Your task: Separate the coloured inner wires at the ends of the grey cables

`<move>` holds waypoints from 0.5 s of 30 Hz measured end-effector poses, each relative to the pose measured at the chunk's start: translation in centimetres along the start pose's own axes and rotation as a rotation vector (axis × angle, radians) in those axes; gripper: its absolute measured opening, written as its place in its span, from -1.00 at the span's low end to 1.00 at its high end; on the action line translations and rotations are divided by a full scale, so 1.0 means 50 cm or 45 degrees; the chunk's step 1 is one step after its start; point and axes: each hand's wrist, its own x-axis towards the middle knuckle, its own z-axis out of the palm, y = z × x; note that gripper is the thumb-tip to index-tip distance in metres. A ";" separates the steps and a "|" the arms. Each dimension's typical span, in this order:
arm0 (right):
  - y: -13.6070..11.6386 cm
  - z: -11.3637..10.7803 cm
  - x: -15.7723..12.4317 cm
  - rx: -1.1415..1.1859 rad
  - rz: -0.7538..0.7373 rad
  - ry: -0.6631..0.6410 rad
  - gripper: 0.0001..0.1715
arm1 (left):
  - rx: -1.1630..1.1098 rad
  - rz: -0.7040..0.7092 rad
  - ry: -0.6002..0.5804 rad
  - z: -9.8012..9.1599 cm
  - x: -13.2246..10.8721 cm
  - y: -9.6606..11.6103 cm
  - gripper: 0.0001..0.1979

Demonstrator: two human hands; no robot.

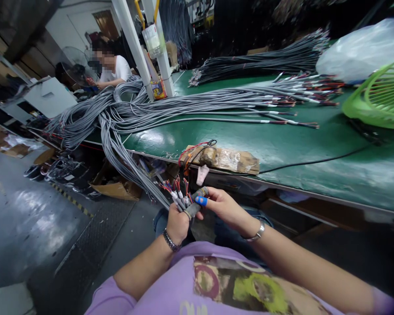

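Through the head camera I see my left hand (178, 225) curled tight around a bundle of grey cables (181, 204), coloured wire ends up, just in front of the bench (160, 142). My right hand (221, 205) pinches a grey stick-like piece (193, 211) beside them. A wooden board (248, 162) lies on the bench's near edge; longer cables (197, 103) stretch along its top.

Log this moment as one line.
left hand: holding cable ends | right hand: gripping grey rod-like piece | green bench: grey cables lying across
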 end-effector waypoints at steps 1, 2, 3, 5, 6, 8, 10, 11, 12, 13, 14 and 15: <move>0.000 0.002 0.002 -0.002 -0.002 0.002 -0.67 | -0.002 -0.004 0.005 0.001 0.000 0.000 -0.66; 0.001 0.003 0.003 -0.003 -0.005 0.010 -0.66 | -0.009 -0.008 0.009 0.001 0.001 0.000 -0.65; 0.002 0.004 0.003 -0.002 -0.005 0.025 -0.66 | -0.020 -0.009 0.012 0.002 0.001 0.000 -0.65; 0.005 0.005 0.003 0.014 0.001 0.069 -0.65 | -0.039 -0.003 0.017 0.003 0.002 0.001 -0.64; 0.007 0.006 0.003 0.030 0.009 0.091 -0.65 | -0.050 0.003 0.020 0.004 0.002 0.001 -0.64; 0.010 0.008 0.002 0.064 0.022 0.126 -0.65 | -0.064 0.011 0.024 0.003 0.003 0.001 -0.64; 0.011 0.010 0.003 0.088 0.023 0.130 -0.64 | -0.040 0.005 0.001 0.001 0.003 0.002 -0.65; 0.010 0.012 0.004 0.086 0.023 0.120 -0.63 | -0.011 -0.002 -0.020 0.000 0.003 0.002 -0.65; 0.008 0.013 0.005 0.074 0.025 0.111 -0.62 | 0.021 -0.011 -0.043 -0.001 0.002 0.002 -0.65; 0.006 0.014 0.006 0.054 0.028 0.103 -0.62 | 0.046 -0.020 -0.060 -0.003 0.002 0.002 -0.65; 0.004 0.016 0.007 0.030 0.030 0.099 -0.61 | 0.058 -0.029 -0.070 -0.003 0.001 0.002 -0.64; 0.002 0.017 0.008 0.004 0.029 0.097 -0.61 | 0.054 -0.036 -0.065 -0.004 0.000 0.002 -0.64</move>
